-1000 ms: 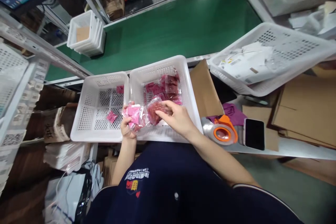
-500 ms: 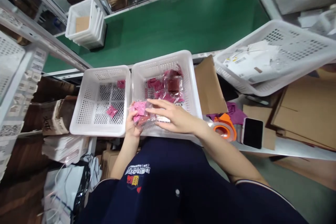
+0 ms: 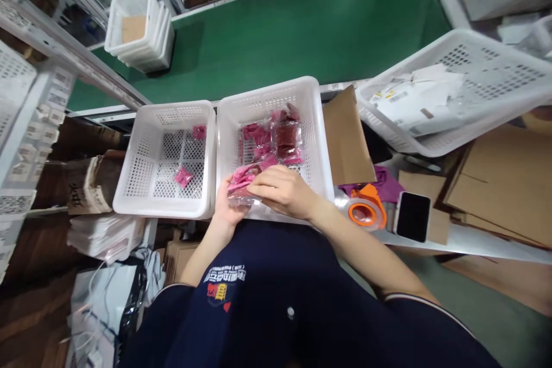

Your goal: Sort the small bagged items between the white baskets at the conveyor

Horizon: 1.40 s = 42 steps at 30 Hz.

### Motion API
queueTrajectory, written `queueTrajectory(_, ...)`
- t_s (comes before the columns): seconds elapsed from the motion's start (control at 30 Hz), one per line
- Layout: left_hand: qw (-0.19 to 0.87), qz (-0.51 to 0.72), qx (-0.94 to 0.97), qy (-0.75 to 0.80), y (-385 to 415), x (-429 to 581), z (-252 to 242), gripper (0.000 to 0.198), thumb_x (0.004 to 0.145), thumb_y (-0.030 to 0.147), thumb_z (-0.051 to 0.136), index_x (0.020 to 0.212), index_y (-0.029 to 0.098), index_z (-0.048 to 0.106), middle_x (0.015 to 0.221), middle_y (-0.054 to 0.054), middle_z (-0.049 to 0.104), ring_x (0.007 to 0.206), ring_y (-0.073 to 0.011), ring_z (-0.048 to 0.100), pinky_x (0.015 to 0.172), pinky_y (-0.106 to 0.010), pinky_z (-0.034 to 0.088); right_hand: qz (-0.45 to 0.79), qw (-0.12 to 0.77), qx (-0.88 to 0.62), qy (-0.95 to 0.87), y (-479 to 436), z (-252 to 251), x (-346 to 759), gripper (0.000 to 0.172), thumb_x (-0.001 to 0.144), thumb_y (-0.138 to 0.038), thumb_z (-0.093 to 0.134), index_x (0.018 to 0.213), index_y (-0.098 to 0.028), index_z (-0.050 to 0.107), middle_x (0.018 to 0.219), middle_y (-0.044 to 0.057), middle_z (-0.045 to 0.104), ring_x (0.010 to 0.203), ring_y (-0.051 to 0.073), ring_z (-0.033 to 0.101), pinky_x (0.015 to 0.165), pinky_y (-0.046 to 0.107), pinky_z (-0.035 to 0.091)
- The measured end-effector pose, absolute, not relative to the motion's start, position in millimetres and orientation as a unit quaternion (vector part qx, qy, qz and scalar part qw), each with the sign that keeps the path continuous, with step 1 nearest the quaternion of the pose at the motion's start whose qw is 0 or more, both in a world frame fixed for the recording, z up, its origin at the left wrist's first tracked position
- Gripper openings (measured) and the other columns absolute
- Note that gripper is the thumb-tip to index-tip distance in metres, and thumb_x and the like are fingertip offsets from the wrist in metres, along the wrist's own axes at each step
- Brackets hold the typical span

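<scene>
Both hands meet at the near edge of the right white basket (image 3: pixel 314 126). My left hand (image 3: pixel 226 207) grips a bunch of clear packets with pink contents (image 3: pixel 241 181) from below. My right hand (image 3: pixel 280 190) lies over the same bunch with fingers curled, pressing on it. More pink and dark red packets (image 3: pixel 280 135) lie piled in that basket. The left white basket (image 3: pixel 142 167) holds two small pink packets (image 3: pixel 184 175), one in the middle and one at its far right corner.
A green conveyor belt (image 3: pixel 302 29) runs behind the baskets, with stacked white bins (image 3: pixel 140 29) on it. To the right are an orange tape dispenser (image 3: pixel 366 210), a phone (image 3: pixel 413 215), cardboard sheets (image 3: pixel 509 178) and a tilted large basket of papers (image 3: pixel 452 92). Shelving stands at left.
The hands came together and lower toward the basket's near edge; the right hand moved from holding a red packet apart to lying over the bunch in the left hand.
</scene>
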<state>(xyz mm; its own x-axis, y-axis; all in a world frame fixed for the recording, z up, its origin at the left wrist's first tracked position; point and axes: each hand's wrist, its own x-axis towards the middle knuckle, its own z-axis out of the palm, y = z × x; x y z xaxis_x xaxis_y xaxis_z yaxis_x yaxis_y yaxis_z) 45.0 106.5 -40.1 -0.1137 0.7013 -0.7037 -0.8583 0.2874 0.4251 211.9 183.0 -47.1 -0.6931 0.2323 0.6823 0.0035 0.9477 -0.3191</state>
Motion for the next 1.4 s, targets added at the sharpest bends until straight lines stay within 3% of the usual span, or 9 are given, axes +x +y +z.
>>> queueTrajectory(0.13,0.674,0.593,-0.124,0.423,108,45,-42,0.036,0.106,0.029,0.044,0.093,0.013,0.074,0.083,-0.008,0.078,0.073,-0.0166,0.073,0.087,-0.03,0.063,0.136,0.425,-0.044,-0.894,178,-29,232,0.017,0.102,-0.018,0.064,0.116,-0.021,0.074,0.101,0.004,0.083,0.107,0.021,0.07,0.107,0.048,0.053)
queueTrajectory(0.23,0.681,0.591,-0.145,0.408,109,43,-44,0.045,0.108,0.035,0.039,0.096,0.01,0.075,0.088,-0.012,0.079,0.086,-0.0191,0.077,0.093,-0.03,0.063,0.129,0.423,-0.066,-0.895,177,-17,243,0.02,0.101,-0.014,0.062,0.117,-0.02,0.073,0.098,0.005,0.081,0.104,0.021,0.07,0.108,0.047,0.053)
queueTrajectory(0.47,0.689,0.58,-0.146,0.41,111,50,-46,0.042,0.108,0.034,0.041,0.102,0.01,0.075,0.092,-0.012,0.08,0.088,-0.0196,0.078,0.09,-0.029,0.063,0.113,0.356,-0.061,-0.926,170,-29,222,0.017,0.107,-0.021,0.058,0.115,-0.015,0.072,0.101,0.006,0.081,0.09,0.02,0.065,0.081,0.036,0.05)
queueTrajectory(0.63,0.667,0.603,-0.157,0.409,109,47,-49,0.042,0.107,0.032,0.04,0.102,0.01,0.076,0.092,-0.013,0.08,0.095,-0.0202,0.078,0.095,-0.03,0.063,0.152,0.288,-0.029,-0.945,157,-28,226,0.023,0.108,-0.022,0.054,0.097,-0.019,0.074,0.1,0.006,0.081,0.089,0.02,0.068,0.075,0.036,0.05)
queueTrajectory(0.8,0.655,0.617,-0.161,0.405,111,45,-38,0.047,0.108,0.038,0.036,0.106,0.011,0.076,0.102,-0.014,0.081,0.095,-0.0204,0.078,0.082,-0.028,0.065,0.118,0.292,-0.04,-0.948,153,-32,227,0.022,0.106,-0.024,0.059,0.1,-0.021,0.079,0.137,0.009,0.077,0.123,0.024,0.071,0.102,0.046,0.06)
queueTrajectory(0.93,0.671,0.607,-0.15,0.398,116,50,-30,0.045,0.108,0.035,0.038,0.11,0.01,0.075,0.108,-0.016,0.081,0.115,-0.0248,0.077,0.086,-0.03,0.065,0.067,0.358,-0.049,-0.93,157,-37,222,0.025,0.104,-0.012,0.055,0.106,-0.02,0.079,0.119,0.008,0.083,0.113,0.022,0.076,0.105,0.047,0.063)
queueTrajectory(1.07,0.676,0.614,-0.135,0.384,116,46,-39,0.039,0.107,0.033,0.043,0.111,0.012,0.075,0.104,-0.013,0.081,0.109,-0.0228,0.078,0.089,-0.03,0.065,0.132,0.393,-0.045,-0.909,156,-15,247,0.016,0.101,-0.016,0.064,0.112,-0.02,0.075,0.112,0.009,0.084,0.106,0.022,0.077,0.103,0.045,0.064)
queueTrajectory(1.27,0.65,0.621,-0.143,0.413,115,39,-41,0.036,0.105,0.033,0.045,0.114,0.013,0.074,0.114,-0.013,0.079,0.109,-0.0237,0.078,0.09,-0.034,0.066,0.1,0.333,-0.285,-0.893,171,-7,270,0.048,0.098,-0.033,0.073,0.145,-0.028,0.061,0.15,0.017,0.067,0.136,0.037,0.065,0.114,0.062,0.052)
queueTrajectory(1.4,0.665,0.613,-0.099,0.414,116,51,-37,0.025,0.102,0.03,0.052,0.105,0.017,0.072,0.104,-0.01,0.078,0.099,-0.0215,0.076,0.091,-0.036,0.065,0.19,0.315,-0.211,-0.906,176,-35,236,0.063,0.1,-0.055,0.07,0.148,-0.015,0.056,0.14,0.022,0.07,0.125,0.035,0.068,0.099,0.051,0.058)
